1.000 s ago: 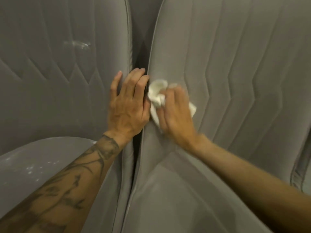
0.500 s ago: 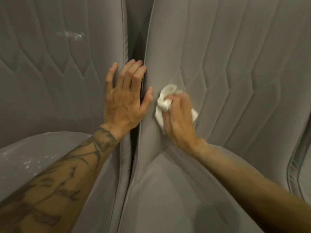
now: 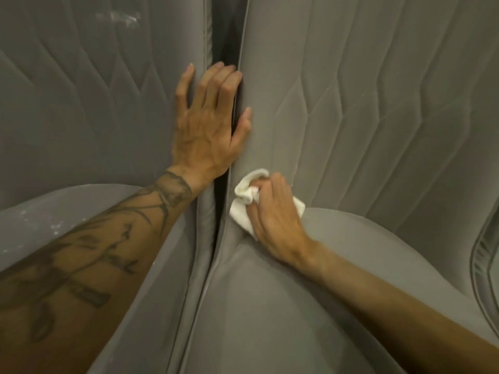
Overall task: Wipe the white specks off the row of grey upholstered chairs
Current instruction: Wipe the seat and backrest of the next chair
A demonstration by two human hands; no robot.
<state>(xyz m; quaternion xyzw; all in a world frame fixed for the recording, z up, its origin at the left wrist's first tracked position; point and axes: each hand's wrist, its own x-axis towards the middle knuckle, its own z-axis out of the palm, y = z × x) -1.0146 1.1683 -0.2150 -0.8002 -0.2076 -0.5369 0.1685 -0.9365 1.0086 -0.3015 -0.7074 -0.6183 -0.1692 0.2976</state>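
tattooed left forearm nearest, lying over the left chair seat; white specks beside it. right hand curled round a bunched white cloth, pressing it to the right chair where the back meets the seat. further up, left hand flat on the left chair's back edge, fingers loosely spread, tips at the dark gap, thumb on the right chair. white smear high on the left back.
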